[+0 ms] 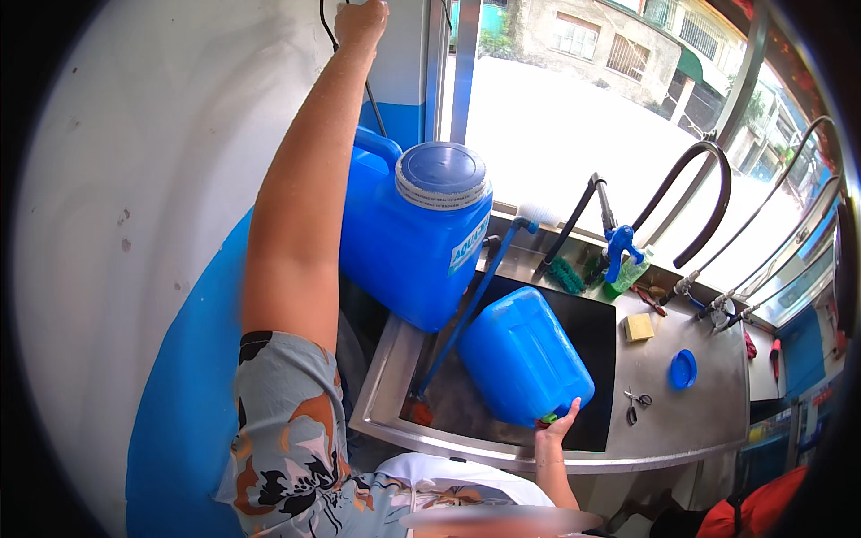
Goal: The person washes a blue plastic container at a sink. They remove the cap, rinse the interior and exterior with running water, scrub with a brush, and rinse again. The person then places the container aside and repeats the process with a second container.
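My left hand (362, 25) is raised high at the top of the view, beside a dark cord on the wall; its fingers are partly cut off, so its grip is unclear. My right hand (555, 428) holds the lower end of a blue plastic jug (525, 356), near a small green part, over the black-lined sink basin. A larger blue water container (417, 249) with a round dark blue lid (444, 167) stands at the basin's left corner. Between the two containers runs a blue pipe (471, 306) with a bristled end low in the basin.
On the steel counter (699, 424) lie a yellow sponge (639, 327), a blue cap (683, 369), scissors (635, 403) and pliers (650, 300). A blue-handled tap (620, 249), a green brush (565, 274) and a green bottle (629, 272) are behind. Black hoses arch at right.
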`<state>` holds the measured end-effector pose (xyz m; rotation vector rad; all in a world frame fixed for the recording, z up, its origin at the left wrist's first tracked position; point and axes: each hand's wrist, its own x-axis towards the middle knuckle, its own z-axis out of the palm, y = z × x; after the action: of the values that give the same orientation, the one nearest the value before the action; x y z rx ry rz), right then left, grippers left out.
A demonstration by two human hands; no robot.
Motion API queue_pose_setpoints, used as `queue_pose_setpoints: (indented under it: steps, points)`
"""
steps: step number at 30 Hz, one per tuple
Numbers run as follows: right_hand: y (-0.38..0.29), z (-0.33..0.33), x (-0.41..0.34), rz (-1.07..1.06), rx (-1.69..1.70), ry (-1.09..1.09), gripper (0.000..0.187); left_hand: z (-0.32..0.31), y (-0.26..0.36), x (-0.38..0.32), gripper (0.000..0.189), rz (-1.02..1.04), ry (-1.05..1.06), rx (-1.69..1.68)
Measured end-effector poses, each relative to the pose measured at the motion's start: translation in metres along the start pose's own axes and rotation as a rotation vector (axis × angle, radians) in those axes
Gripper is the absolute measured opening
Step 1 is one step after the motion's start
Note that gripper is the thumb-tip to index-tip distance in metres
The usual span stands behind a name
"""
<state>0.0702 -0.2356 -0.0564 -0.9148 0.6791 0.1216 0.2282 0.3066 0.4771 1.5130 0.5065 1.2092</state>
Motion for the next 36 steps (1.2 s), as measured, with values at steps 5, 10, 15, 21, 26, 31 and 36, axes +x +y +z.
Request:
queue_pose_setpoints:
  steps: [5,10,15,21,26,31,36]
  points:
    - [0.005,0.000,-0.013,-0.058,0.053,0.003,0.084,0.035,0.012,-0.062,0.017,0.915,0.025,0.503]
    - [0.003,0.002,-0.018,-0.077,0.084,-0.026,0.075,0.082,-0.007,-0.264,0.076,1.206,-0.548,0.216]
    - [-0.024,-0.018,-0.031,-0.086,0.217,-0.070,0.081,0.115,-0.032,-0.341,0.058,1.411,-0.994,0.475]
    - [-0.093,-0.092,-0.063,-0.111,0.352,-0.273,0.081,0.154,-0.047,-0.352,0.047,1.364,-1.033,0.578]
    - [-0.135,-0.173,-0.065,-0.179,0.428,-0.366,0.080,0.171,-0.095,-0.371,0.053,0.786,-0.646,0.264]
    - [-0.143,-0.218,-0.040,-0.094,0.634,-0.546,0.079,0.124,-0.239,-0.446,0.044,-0.753,-0.659,-0.628]
    - [-0.145,-0.223,-0.027,-0.112,0.515,-0.440,0.077,0.106,-0.326,-0.538,0.050,-1.026,-0.765,-0.946]
